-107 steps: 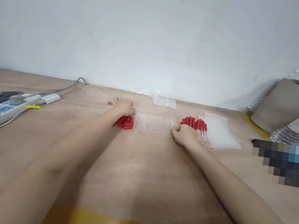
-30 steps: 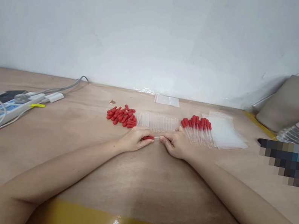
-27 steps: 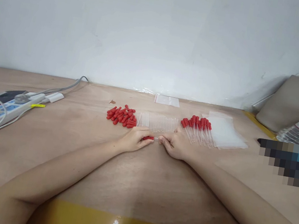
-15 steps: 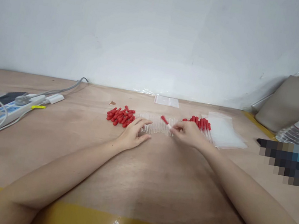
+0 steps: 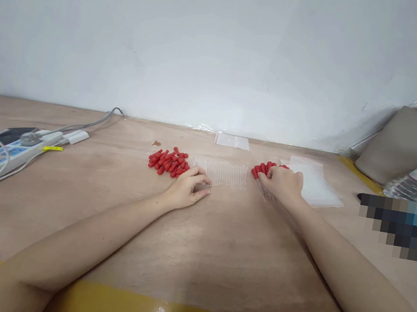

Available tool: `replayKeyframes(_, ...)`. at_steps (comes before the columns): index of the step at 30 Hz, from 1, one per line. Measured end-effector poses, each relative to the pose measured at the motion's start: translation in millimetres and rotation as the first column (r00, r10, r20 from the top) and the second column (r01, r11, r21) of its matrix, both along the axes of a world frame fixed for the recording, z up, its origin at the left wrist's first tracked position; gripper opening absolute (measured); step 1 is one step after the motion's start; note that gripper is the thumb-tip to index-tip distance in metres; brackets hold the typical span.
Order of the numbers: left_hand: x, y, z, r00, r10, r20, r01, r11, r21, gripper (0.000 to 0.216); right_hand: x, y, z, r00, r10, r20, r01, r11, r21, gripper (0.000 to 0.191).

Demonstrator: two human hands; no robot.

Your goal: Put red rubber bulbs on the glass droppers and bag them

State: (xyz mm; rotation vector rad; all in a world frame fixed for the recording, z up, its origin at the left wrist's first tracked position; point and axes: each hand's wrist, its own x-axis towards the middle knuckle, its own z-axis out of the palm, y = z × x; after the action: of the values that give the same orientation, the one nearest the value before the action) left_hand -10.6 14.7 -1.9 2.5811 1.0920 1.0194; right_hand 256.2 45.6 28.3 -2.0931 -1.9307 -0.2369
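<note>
Left hand (image 5: 189, 190) relaxed, empty; right hand (image 5: 282, 184) over red-capped tubes (image 5: 263, 168), grip unclear; bare tubes (image 5: 231, 176) and red bulbs (image 5: 167, 161) remain unjoined.

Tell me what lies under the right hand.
Red-bulbed droppers show beside and beyond the right hand. Whatever it covers, including any dropper it may hold, cannot be seen.

We see our left hand (image 5: 183, 190) on the wooden tabletop (image 5: 193, 249), its fingers bent and apart. A heap of red bulbs (image 5: 167, 161) and a row of thin clear tubes (image 5: 231, 175) lie by it. Our right hand (image 5: 282, 184) is over the red-topped droppers (image 5: 262, 169), hiding some. Plastic bags (image 5: 312, 181) lie beside it. A power strip (image 5: 15, 151) sits far left.
</note>
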Motion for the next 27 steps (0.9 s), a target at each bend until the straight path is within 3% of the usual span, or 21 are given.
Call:
replayKeyframes(3,1.0,1.0,2.0,0.996,0.093,-0.003,-0.092,0.992,0.092,0.013,-11.7,-3.7,-3.4,0.995,0.08,-0.054,-0.08,0.997,0.006,0.036)
replayKeyframes(5,-0.8,3.2,7.5,0.971,0.237,-0.015,-0.232,0.962,0.14,0.019,-20.4,-4.3,-8.0,0.989,0.125,-0.084,-0.127,0.992,-0.02,0.036)
replayKeyframes(8,-10.3,11.7,22.2,0.875,0.483,-0.035,-0.473,0.867,0.155,0.031,-30.3,-2.3,-14.4,0.986,0.133,-0.096,-0.137,0.99,-0.035,0.035)
replayKeyframes(13,-37.3,47.2,50.1,0.688,0.717,-0.114,-0.713,0.697,0.08,0.016,-33.9,1.5,-15.1,0.984,0.096,-0.153,-0.109,0.991,-0.08,0.035)
replayKeyframes(20,-52.6,121.7,65.4,0.506,0.746,-0.433,-0.847,0.524,-0.089,0.02,-32.5,2.9,-13.3,0.974,0.079,-0.211,-0.109,0.985,-0.131,0.035)
replayKeyframes(27,-40.7,140.4,61.4,0.419,0.727,-0.543,-0.899,0.414,-0.139,0.022,-35.7,3.0,-18.7,0.979,0.094,-0.183,-0.109,0.991,-0.076,0.034)
